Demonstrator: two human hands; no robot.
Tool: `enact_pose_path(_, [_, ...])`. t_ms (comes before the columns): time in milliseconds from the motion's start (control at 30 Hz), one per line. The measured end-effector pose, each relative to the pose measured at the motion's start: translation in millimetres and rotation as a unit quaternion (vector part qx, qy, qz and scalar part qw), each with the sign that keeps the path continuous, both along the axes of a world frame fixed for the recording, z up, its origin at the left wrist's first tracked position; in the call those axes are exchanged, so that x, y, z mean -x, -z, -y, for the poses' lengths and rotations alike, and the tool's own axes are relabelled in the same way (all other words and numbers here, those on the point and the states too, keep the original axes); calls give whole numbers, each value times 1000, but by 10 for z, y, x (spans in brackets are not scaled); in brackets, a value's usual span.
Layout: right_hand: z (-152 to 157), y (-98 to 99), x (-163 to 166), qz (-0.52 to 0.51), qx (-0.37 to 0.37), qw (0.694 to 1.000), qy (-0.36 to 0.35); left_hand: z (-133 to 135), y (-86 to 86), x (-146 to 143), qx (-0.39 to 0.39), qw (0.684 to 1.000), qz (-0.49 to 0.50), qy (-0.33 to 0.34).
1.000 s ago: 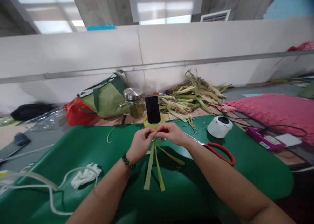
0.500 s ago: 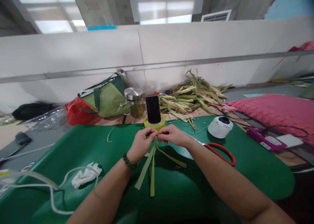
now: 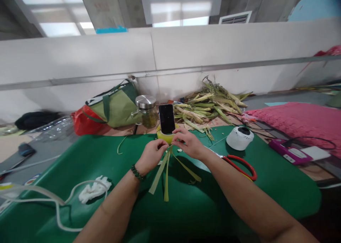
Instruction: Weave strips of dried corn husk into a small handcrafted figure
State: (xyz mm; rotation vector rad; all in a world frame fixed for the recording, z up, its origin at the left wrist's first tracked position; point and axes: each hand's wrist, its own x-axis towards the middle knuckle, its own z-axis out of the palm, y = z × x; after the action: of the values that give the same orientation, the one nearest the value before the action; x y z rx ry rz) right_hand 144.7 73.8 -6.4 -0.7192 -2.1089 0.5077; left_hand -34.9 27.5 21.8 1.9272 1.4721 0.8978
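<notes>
My left hand (image 3: 151, 154) and my right hand (image 3: 186, 142) meet over the green mat (image 3: 80, 165), both pinched on the top of a bundle of pale green leaf strips (image 3: 165, 172). Several strip ends hang down and splay toward me, one reaching out to the right. A dark bead bracelet (image 3: 137, 172) circles my left wrist. Just beyond my fingers a black phone (image 3: 166, 119) stands upright in a yellow holder (image 3: 163, 136).
Red-handled scissors (image 3: 241, 166) and a white tape roll (image 3: 239, 137) lie right of my hands. A glass jar (image 3: 146, 111), a green bag (image 3: 114, 104) and a heap of leaves (image 3: 210, 104) sit at the back. White cord and cloth (image 3: 93, 189) lie at left, pink fabric (image 3: 298, 120) at right.
The hanging strips swung to the left and rose a little. My hands shifted slightly away from me, and my right hand's fingers lifted higher over the strips' top.
</notes>
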Motion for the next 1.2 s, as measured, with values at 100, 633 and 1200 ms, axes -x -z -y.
enact_pose_path(100, [-9,13,-9,-2,-42,999,30,-17,41,3,-37,999,-37,-8])
enact_pose_path(633, [42,-20,63,-19,53,997,-62,38,36,-151,46,954,295,3])
enact_pose_path(1200, [47,-61,23,-4,71,996,-47,-38,6,-46,153,916,364,-74])
